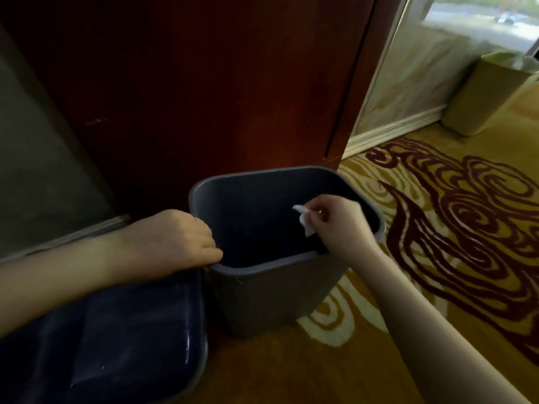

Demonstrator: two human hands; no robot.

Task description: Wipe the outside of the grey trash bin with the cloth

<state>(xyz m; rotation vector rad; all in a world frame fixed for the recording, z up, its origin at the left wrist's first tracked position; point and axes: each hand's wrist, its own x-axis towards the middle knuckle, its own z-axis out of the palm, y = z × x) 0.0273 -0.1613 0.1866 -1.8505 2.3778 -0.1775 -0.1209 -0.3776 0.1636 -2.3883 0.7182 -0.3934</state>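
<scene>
Grey trash bin (280,298) stands upright on the patterned carpet (437,258), its far side close against a dark red wooden panel (204,83). Mouth open; the inside looks dark and seems empty, though the bottom is in shadow.

Left hand (178,240) curled over the near-left corner of the bin's rim, fingers closed on the edge, steadying it. Forearm lies across a dark blue bin (116,330) at the near left, which sits just beside the grey one and appears to touch it.

Right hand (335,225) hovers over the right part of the bin's mouth, fingers pinched on a small white cloth (303,220). Only a crumpled corner of the cloth shows beyond the fingers; the rest is hidden in the hand. A thin dark edge shows beneath the hand at the near rim; unclear what it is.

Judgement: wiping of the outside looks not yet begun, since the cloth is above the opening, not on an outer wall.

Risks from here:
- The cloth is held by a light pinch over the open mouth. A slack grip would drop it inside.
- The bin looks light. A firm stroke down the near or right wall could tip or slide it if the left hand eases off the rim.
- Far wall sits against the panel, left wall against the blue bin. Both may be missed unless the bin is turned or pulled clear.
- So little cloth is exposed that knuckles, not cloth, may do the rubbing.

A tan box-like bin (490,94) stands well apart at the far right.
</scene>
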